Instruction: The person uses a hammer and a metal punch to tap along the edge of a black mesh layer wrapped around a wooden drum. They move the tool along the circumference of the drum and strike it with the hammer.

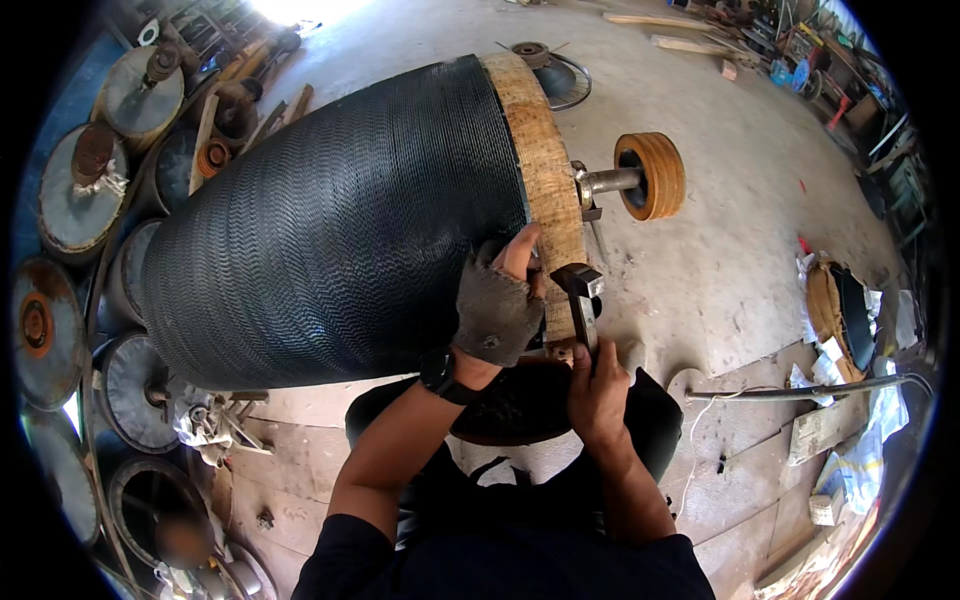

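A big black drum (330,220) wound with fine cord lies on its side, with a wooden end disc (545,160) and a steel axle (605,183) carrying an orange wheel (655,175). My left hand (497,300), in a worn fingerless glove with a wristwatch, presses against the drum's lower edge beside the wooden rim. My right hand (597,385) grips the handle of a hammer (580,295) whose metal head sits against the wooden rim, just right of my left fingers.
Several round metal discs and spools (75,200) line the left side. A dark round pan (515,400) sits under my arms. On the concrete floor lie a metal rod (800,390), a round wooden disc (835,310), scraps of cloth and wooden boards at right.
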A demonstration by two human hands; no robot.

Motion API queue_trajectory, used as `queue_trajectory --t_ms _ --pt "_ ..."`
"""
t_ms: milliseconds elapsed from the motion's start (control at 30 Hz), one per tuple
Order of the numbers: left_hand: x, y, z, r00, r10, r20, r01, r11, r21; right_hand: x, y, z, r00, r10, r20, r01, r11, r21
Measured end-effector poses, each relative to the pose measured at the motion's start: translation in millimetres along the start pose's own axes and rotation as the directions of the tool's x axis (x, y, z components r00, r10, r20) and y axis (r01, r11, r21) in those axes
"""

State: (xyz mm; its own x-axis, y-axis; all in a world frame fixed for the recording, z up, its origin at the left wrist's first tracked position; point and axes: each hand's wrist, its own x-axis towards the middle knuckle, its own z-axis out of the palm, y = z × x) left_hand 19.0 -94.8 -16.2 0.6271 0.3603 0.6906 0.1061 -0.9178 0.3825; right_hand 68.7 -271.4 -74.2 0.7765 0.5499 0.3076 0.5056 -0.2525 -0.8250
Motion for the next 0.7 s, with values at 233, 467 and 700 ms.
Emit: queue_trajectory --t_ms 233,467,700 --pt "1.2 2.7 17.6 0.999 -0.009 -0.048 0.016 0.991 0.134 5.2 -6.0 -0.5 0.997 -0.071 -0.034 0.069 0.997 -0.043" --pt "-2.7 9.3 22.8 0.997 -0.064 -0.039 0.070 0.979 0.189 4.5 -13.9 -2.3 0.998 -0.028 -0.060 0.028 1.000 -0.002" --pt "-35.1 30.4 -12.8 0.999 -0.051 0.005 0.050 0.994 0.102 2.6 -5.6 -12.0 0.979 -0.116 -0.170 0.146 0.973 0.180"
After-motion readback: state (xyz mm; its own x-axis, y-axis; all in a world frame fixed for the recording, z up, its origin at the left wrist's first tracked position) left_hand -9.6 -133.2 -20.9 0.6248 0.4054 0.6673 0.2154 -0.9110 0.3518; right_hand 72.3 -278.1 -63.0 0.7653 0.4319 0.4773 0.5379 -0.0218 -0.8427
